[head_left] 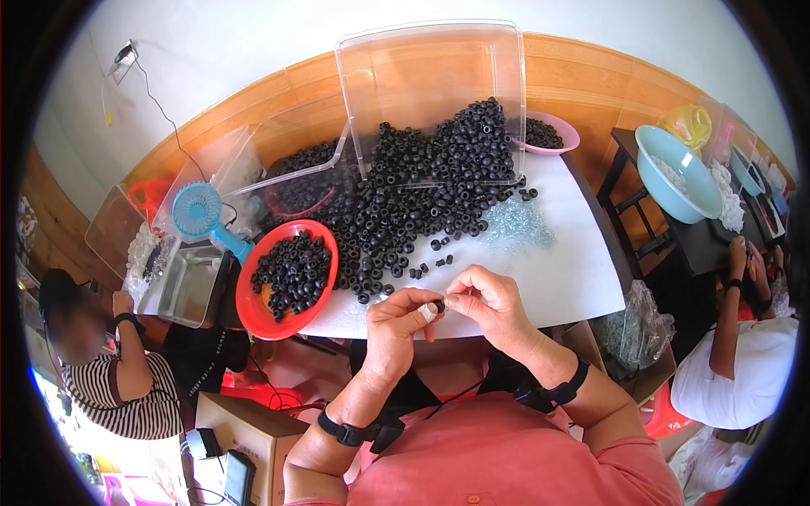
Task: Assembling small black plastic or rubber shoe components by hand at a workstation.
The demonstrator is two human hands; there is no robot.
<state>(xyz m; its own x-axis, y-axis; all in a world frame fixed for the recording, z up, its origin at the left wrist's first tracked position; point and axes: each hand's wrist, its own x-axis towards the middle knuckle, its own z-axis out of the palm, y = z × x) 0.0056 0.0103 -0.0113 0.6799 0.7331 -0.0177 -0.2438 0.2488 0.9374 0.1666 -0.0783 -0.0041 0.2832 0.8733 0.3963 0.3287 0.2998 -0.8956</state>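
Left hand pinches small black piece, thumb and finger nearly closed; right hand, fingertips together beside it, hold unclear. Piece sits over near edge of table, right of red bowl. Step seems two-handed work on one piece; next move likely wants steady left pinch.

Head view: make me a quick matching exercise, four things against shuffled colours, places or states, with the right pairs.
1. Left hand
2. Red bowl
3. Handheld fan
4. Glassy beads

A. Light blue
B. Loose, right of the dark pile
C. Wears a white wrapping
D. Filled with black beads

Pairs: 1-C; 2-D; 3-A; 4-B
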